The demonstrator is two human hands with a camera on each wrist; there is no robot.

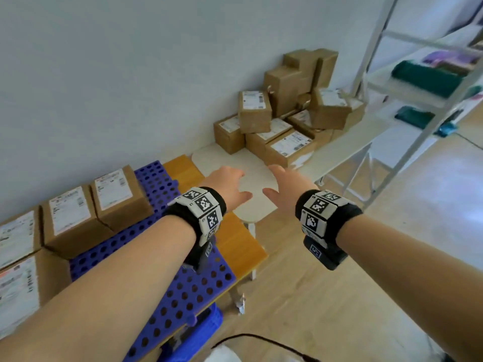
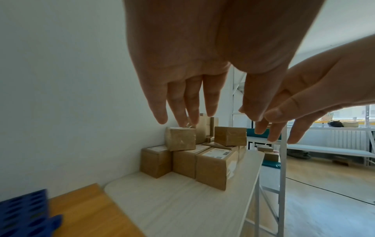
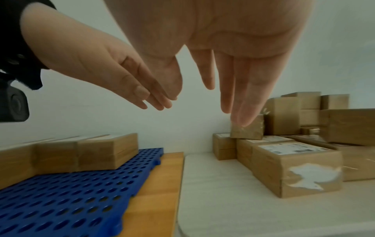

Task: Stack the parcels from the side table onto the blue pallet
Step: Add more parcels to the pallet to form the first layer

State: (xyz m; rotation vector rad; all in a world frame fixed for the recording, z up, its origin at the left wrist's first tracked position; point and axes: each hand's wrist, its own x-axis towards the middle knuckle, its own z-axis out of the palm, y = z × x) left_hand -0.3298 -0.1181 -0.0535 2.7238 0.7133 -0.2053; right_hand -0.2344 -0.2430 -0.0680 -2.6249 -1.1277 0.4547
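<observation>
On pallet (image 1: pixel 167 291): 5 parcels (image 1: pixel 120 197).

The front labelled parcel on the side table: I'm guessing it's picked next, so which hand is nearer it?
Right. The right hand hovers just short of the front labelled parcel; the left hand hovers further off, over bare side table.

brown labelled parcels (image 1: pixel 285 121) lying piled on white side table (image 1: pixel 337 155), others (image 1: pixel 73 212) sitting on perforated blue pallet (image 1: pixel 183 291)

Shipping labels on the parcels (image 1: pixel 289 146) are too blurred to read.
</observation>
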